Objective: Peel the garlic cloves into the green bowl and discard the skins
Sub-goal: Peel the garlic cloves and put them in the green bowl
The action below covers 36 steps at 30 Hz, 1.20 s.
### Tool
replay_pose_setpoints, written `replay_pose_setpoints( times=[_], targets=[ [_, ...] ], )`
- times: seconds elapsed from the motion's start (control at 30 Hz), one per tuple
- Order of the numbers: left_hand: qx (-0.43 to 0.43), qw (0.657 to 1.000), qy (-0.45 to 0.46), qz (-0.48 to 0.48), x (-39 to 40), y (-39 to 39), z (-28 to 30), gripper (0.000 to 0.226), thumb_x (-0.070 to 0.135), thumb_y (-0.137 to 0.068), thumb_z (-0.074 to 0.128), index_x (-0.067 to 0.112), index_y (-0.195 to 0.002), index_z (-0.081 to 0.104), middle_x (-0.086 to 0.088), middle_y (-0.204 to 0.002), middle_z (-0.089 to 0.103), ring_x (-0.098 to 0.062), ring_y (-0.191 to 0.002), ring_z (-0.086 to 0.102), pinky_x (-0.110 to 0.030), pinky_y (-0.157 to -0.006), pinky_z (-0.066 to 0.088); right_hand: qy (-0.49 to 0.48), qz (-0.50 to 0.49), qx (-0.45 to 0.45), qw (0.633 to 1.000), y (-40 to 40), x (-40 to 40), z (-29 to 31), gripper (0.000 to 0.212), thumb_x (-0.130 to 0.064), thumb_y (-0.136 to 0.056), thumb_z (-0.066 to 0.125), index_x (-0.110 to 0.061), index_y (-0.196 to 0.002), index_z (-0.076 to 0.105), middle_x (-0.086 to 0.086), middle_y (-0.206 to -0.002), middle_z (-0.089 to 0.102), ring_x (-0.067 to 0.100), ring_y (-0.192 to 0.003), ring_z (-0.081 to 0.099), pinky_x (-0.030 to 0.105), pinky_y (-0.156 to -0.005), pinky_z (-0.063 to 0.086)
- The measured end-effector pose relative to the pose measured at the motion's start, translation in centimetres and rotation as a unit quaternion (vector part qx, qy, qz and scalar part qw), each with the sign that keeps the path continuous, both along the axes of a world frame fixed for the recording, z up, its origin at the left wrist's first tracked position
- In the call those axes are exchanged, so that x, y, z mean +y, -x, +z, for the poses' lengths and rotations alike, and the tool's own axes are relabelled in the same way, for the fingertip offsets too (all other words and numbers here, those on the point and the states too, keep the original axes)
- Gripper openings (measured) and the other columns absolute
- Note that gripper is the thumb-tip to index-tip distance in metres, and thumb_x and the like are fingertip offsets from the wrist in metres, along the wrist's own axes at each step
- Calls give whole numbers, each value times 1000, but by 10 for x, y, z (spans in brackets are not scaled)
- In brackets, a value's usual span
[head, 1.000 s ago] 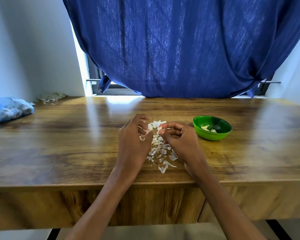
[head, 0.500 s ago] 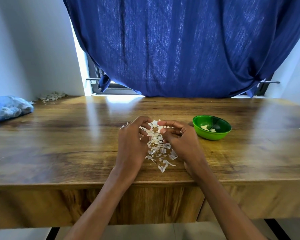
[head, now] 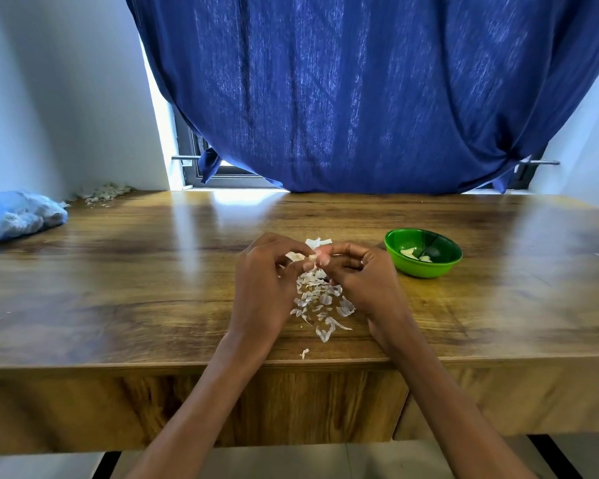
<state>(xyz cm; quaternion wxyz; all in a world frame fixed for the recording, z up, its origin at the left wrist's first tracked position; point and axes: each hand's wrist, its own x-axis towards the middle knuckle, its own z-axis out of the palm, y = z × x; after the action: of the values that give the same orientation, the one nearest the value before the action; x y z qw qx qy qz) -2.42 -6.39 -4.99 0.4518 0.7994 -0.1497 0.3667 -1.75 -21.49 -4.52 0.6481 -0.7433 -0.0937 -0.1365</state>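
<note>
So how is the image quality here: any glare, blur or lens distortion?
Head view: window glare streaks the table behind the hands; the wide lens bows the blue curtain and the table's edge; the hands, garlic clove and green bowl look fairly sharp.

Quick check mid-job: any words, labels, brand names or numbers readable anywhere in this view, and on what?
None. The green bowl, the blue bag, the curtain and the wooden table carry no visible print, and neither hand holds anything lettered.
</note>
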Motion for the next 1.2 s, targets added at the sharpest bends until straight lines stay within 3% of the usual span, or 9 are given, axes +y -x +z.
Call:
replay_pose_setpoints(
  times=[0.1, 0.2, 0.3, 0.47, 0.63, 0.8, 0.93, 1.2],
  targets=[
    [-4, 1000, 8, 3, 1, 1, 1, 20, 7, -79, 83, 20, -93, 80, 9, -95, 71, -2, -79, 68, -10, -69, 50, -4, -5, -1, 1000, 1, 0, 1, 10, -18, -85, 80, -21, -93, 75, -5, -85, 78, 5, -80, 73, 21, -64, 55],
    [3, 1000, 20, -7, -1, 5, 4, 10, 16, -81, 83, 21, -89, 80, 20, -85, 70, -1, -73, 69, -8, -64, 48, 0, -8, 0, 1000, 2, 0, 1, 12, -21, -81, 83, -21, -91, 76, -6, -85, 78, 7, -81, 73, 27, -68, 59],
    [41, 996, 68, -28, -2, 11, 7, 7, 19, -82, 83, 24, -83, 77, 21, -79, 72, 0, -58, 69, -16, -53, 52, 9, -4, -16, 1000, 4, 0, 0, 12, -21, -80, 83, -20, -90, 78, -8, -87, 78, 4, -83, 73, 23, -69, 59],
    [90, 983, 159, -6, 0, 9, 7, 11, 9, -85, 80, 20, -83, 78, 11, -74, 75, -9, -53, 71, -26, -43, 54, -60, 3, 12, 998, 2, 0, 3, 6, -15, -93, 69, -16, -96, 75, -2, -85, 78, 4, -77, 71, 22, -67, 55],
    [108, 982, 155, -13, 0, 7, 5, 11, 10, -90, 75, 13, -98, 80, 3, -85, 78, -9, -56, 72, -21, -38, 49, -44, -13, 11, 999, 4, 4, 4, 35, -30, -105, 50, -15, -90, 77, -1, -84, 78, 0, -71, 68, 18, -63, 54],
    [103, 985, 136, -20, 0, 7, 4, 12, 10, -89, 76, 17, -99, 80, 6, -84, 78, -9, -56, 71, -24, -42, 52, -9, 8, -9, 1000, 5, 2, 1, 8, -20, -94, 71, -26, -94, 76, -5, -88, 78, -1, -78, 71, 18, -64, 53],
    [95, 986, 136, -21, 0, 8, 5, 10, 11, -88, 78, 18, -94, 79, 7, -82, 77, -11, -54, 71, -31, -43, 56, -8, 34, -29, 999, 6, 3, 3, 12, -15, -87, 77, -26, -93, 76, -7, -89, 78, 3, -79, 72, 21, -65, 56],
    [79, 990, 117, -27, -2, 11, 8, 8, 9, -86, 79, 16, -88, 77, 11, -79, 75, -7, -52, 69, -17, -45, 49, 0, 67, -14, 998, 3, 2, 3, 14, -12, -84, 80, -20, -94, 76, -2, -90, 78, 10, -85, 73, 21, -67, 56]
  ],
)
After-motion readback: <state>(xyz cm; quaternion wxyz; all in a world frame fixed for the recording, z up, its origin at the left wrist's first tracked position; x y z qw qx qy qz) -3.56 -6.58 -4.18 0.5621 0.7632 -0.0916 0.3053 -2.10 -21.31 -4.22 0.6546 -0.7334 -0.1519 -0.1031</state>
